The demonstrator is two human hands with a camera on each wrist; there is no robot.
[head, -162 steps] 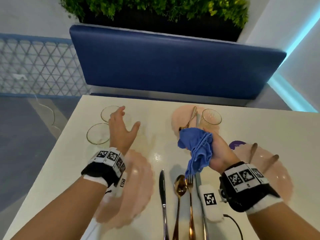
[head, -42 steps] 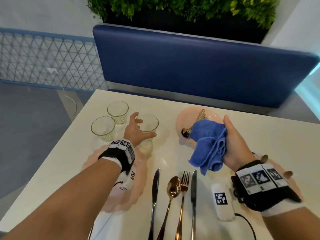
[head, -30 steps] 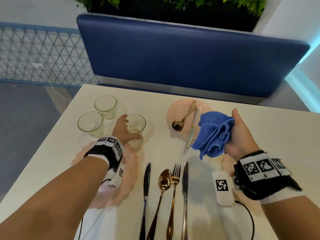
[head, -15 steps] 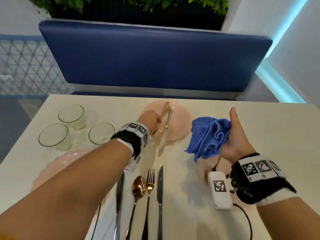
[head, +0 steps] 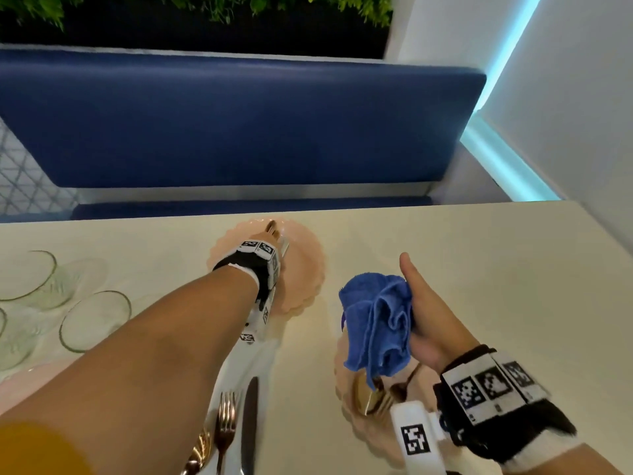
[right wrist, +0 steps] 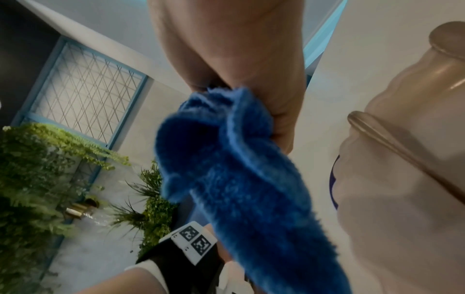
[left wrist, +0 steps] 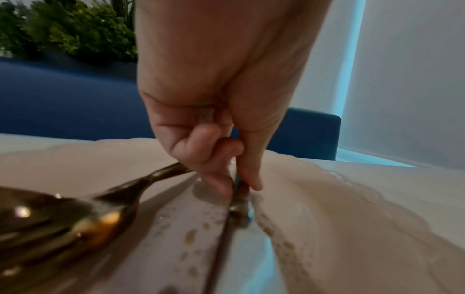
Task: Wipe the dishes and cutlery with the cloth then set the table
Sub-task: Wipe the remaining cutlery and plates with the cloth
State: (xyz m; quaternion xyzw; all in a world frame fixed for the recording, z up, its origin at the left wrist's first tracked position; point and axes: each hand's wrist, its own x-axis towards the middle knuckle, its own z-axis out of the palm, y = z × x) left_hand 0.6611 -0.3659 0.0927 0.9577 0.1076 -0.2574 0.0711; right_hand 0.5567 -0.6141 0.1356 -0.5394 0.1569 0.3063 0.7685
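My left hand reaches over the far pink plate and pinches the handle of a silver knife between thumb and fingertips. The knife lies across that plate beside a gold spoon and fork. In the head view the wristband hides the left fingers. My right hand grips a bunched blue cloth, thumb up, above a nearer pink plate that carries gold cutlery. The cloth hangs down from the fist.
Three clear glasses stand at the table's left side. A fork, a knife and a gold spoon lie at the near edge. A blue bench back runs behind the table, with a white wall on the right.
My left hand let go of the glass, moved right to the far pink plate and took hold of the knife handle. The right hand kept the cloth and stayed roughly in place.
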